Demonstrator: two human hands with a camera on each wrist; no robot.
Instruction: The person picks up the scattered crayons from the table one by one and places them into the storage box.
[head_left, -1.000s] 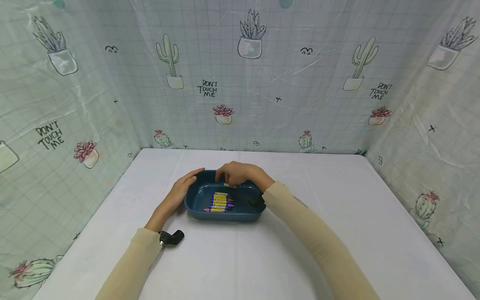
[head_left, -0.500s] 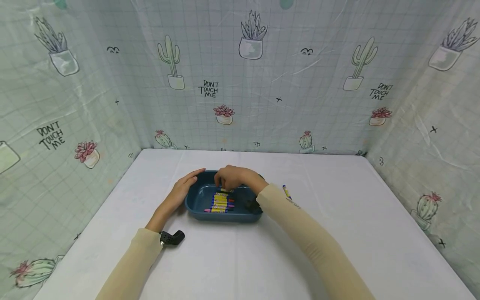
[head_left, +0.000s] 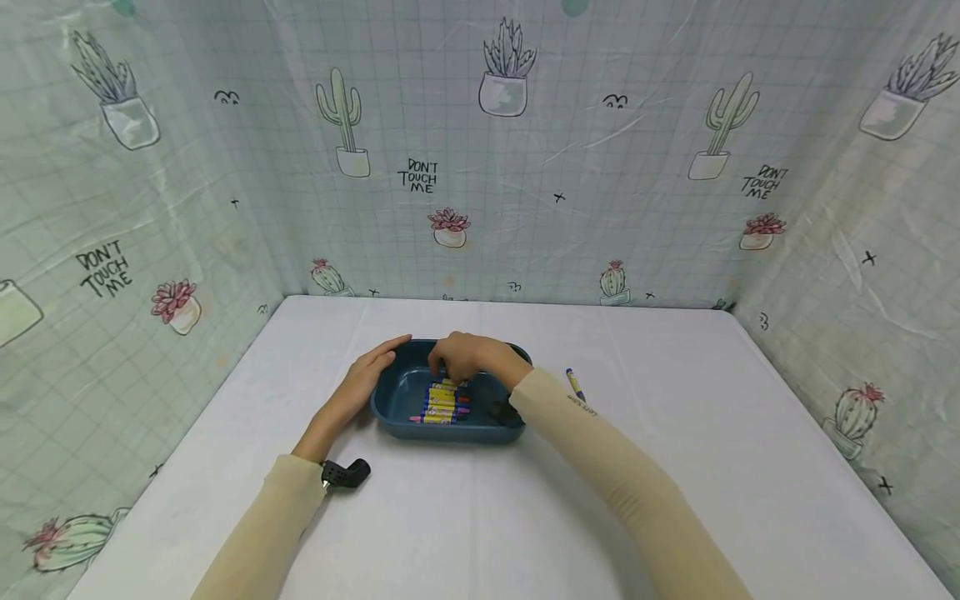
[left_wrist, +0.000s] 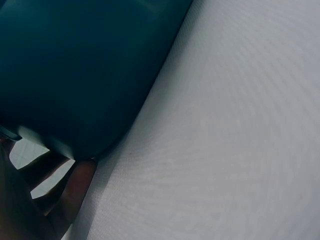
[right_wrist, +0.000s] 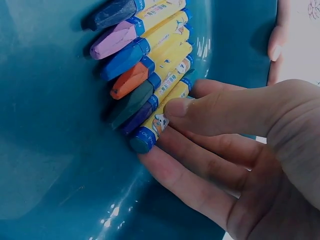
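Note:
A dark blue-green plastic tray (head_left: pixel 450 434) stands on the table with a row of oil pastels (head_left: pixel 441 404) in yellow and blue wrappers. Seen from the right wrist, their tips include purple-pink, blue, orange and dark green. My right hand (head_left: pixel 462 354) reaches into the tray and pinches the oil pastel (right_wrist: pixel 159 122) at the far end of the row, thumb on top and fingers along its other side. That pastel lies against its neighbour. My left hand (head_left: pixel 358 383) rests along the tray's left end, fingers extended at the rim; the left wrist view shows fingertips touching the outer wall.
Another oil pastel (head_left: pixel 574 383) lies on the white tablecloth (head_left: pixel 675 433) to the right of the tray, just past my right sleeve (head_left: pixel 592 442). A black device (head_left: pixel 345 473) sits on my left wrist. A patterned curtain (head_left: pixel 525 167) surrounds the table.
My right hand has lowered its oil pastel into line with the row. The loose pastel on the tablecloth has come into view beside the right sleeve. My left hand stays put.

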